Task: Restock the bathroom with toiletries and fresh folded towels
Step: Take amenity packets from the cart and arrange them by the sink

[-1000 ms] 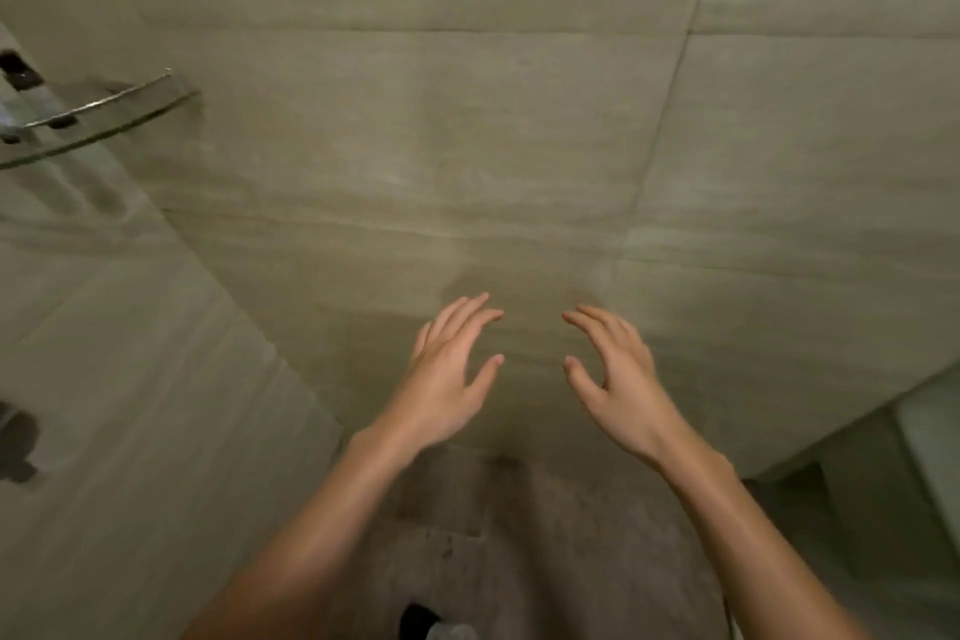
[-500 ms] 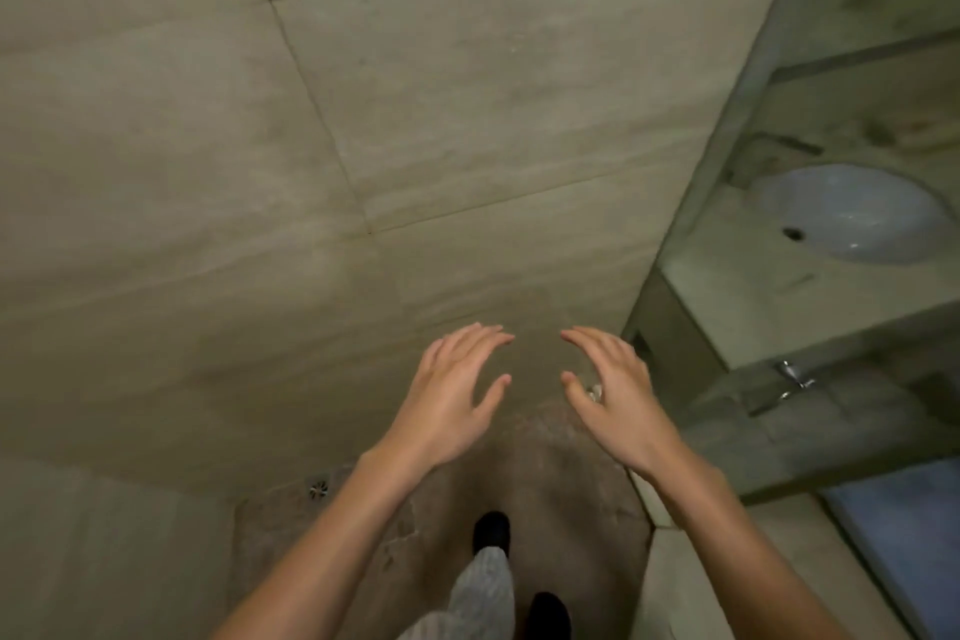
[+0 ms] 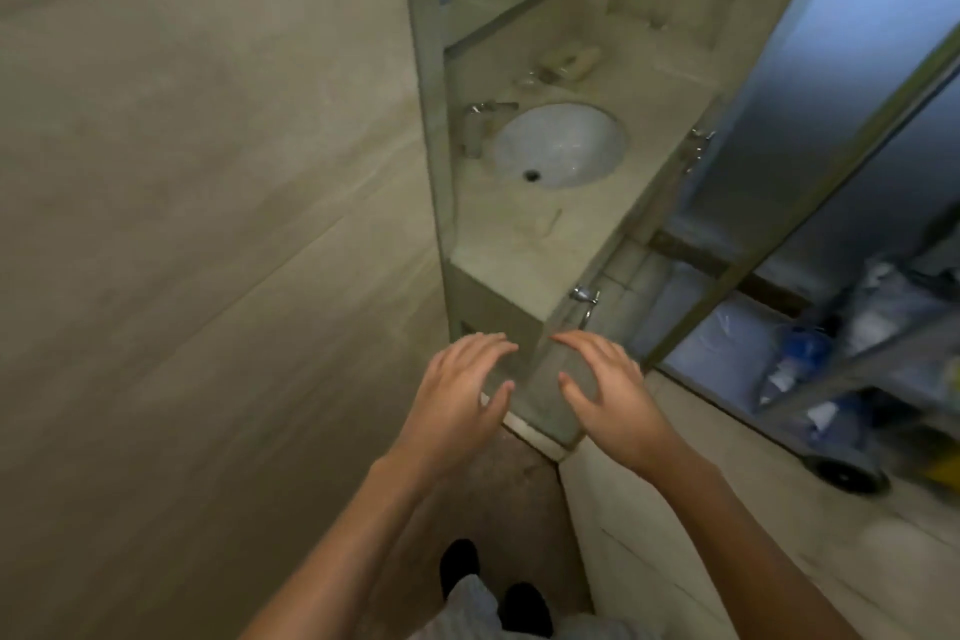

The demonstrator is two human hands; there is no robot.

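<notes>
The left hand (image 3: pixel 457 411) and the right hand (image 3: pixel 613 400) were held out low in front, close together but not touching. The fingers (image 3: pixel 483 346) of both were spread wide, and nothing was held in them. No towels could be made out anywhere, and no toiletries were in the hands either. They were judged to be on the cart (image 3: pixel 857 364) parked outside the doorway on the right, but it was too blurred for its load to be told. A few small things (image 3: pixel 571 62) were seen on the counter (image 3: pixel 498 255) behind the sink (image 3: pixel 561 146), too blurred to be named. A glass wall (image 3: pixel 434 146) was set between the shower floor and the counter, with its end just beyond the hands. That glass was hard to see, so it could be bumped by a hand or a shoulder if a turn were made too fast. A low raised edge (image 3: pixel 535 437) was set at the foot of the glass, and a shoe (image 3: pixel 460 559) could be caught on it. The cart was on wheels, so it could be rolled away if it were leaned on.
</notes>
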